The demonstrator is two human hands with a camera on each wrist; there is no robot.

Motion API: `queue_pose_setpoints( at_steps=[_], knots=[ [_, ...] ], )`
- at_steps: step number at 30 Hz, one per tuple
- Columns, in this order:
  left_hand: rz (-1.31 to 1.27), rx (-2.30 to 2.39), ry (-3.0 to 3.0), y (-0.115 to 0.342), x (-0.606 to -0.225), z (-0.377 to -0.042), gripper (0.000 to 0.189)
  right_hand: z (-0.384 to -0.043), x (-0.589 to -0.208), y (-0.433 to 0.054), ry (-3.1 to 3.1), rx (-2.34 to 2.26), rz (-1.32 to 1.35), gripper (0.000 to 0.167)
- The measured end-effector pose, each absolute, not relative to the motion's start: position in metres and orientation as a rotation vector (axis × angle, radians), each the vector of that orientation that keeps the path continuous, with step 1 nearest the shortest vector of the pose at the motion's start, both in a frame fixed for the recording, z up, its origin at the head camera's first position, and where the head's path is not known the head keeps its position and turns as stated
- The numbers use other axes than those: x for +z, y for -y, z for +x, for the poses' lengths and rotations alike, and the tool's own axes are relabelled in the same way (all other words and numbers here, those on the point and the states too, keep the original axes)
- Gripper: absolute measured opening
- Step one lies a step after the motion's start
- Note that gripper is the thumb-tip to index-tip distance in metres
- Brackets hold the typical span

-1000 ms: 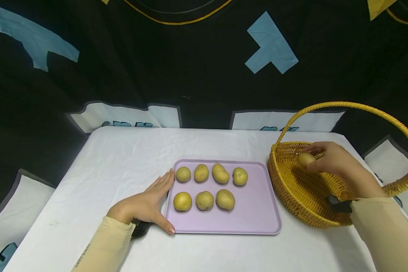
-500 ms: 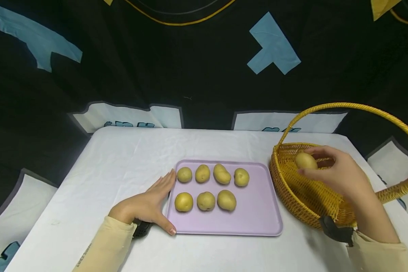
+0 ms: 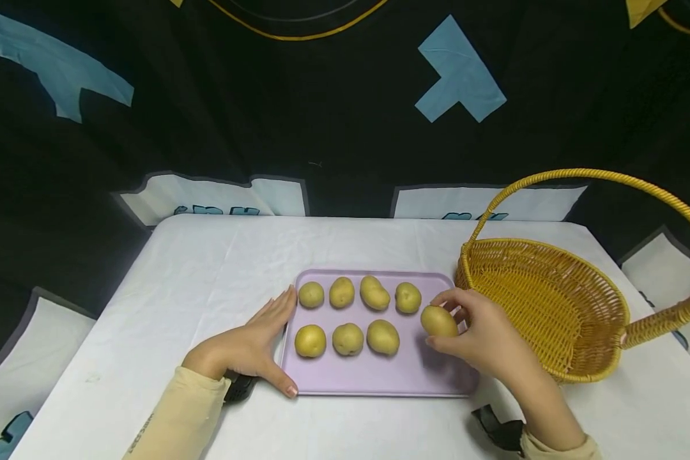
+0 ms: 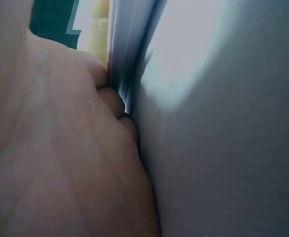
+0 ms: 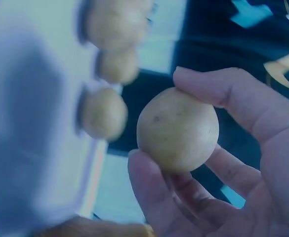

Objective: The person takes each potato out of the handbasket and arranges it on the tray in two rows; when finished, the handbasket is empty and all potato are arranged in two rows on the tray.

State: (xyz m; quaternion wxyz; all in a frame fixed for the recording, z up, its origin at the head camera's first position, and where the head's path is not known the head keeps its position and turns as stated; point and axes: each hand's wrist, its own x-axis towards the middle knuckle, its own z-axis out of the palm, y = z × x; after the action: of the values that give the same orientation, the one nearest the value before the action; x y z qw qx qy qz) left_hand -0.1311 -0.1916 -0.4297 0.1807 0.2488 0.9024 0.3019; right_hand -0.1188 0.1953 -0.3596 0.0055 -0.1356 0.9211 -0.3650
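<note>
My right hand (image 3: 480, 329) pinches a round yellow potato (image 5: 178, 130) between thumb and fingers. In the head view it is over the right part of the lilac tray (image 3: 374, 382), beside the other potatoes. Several potatoes lie on the tray in two rows, a back row with a kidney-shaped potato (image 3: 374, 293) in it and a front row ending in an oval potato (image 3: 383, 337). My left hand (image 3: 253, 342) rests at the tray's left edge, fingers straight and thumb spread at the near corner. The left wrist view shows its palm (image 4: 70, 148) against the tray's side.
A yellow wicker basket (image 3: 543, 306) with a tall arched handle (image 3: 598, 174) stands just right of the tray, its woven bottom showing. A white cloth (image 3: 224, 255) covers the table. Behind the table hangs a black curtain (image 3: 264, 108) with blue patches.
My right hand has lifted the potato out of the basket and carried it left to above the tray's right side. The left hand has stayed at the tray's edge.
</note>
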Motion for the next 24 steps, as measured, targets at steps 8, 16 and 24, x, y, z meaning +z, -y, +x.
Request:
queue_pose_setpoints(
  at_steps=[8,16,24],
  knots=[
    [0.701,0.859,-2.542,0.191,-0.431,-0.13,0.163,-0.122,-0.392,-0.181,-2.901,-1.041,-0.413,0.045],
    [0.68,0.851,-2.546,0.193,-0.43,-0.129,0.162,-0.124,-0.41,-0.166,-2.907,-0.994,-0.423,0.051],
    [0.694,0.853,-2.542,0.192,-0.43,-0.131,0.163,-0.128,-0.41,-0.169,-2.906,-1.012,-0.4,0.05]
  ],
)
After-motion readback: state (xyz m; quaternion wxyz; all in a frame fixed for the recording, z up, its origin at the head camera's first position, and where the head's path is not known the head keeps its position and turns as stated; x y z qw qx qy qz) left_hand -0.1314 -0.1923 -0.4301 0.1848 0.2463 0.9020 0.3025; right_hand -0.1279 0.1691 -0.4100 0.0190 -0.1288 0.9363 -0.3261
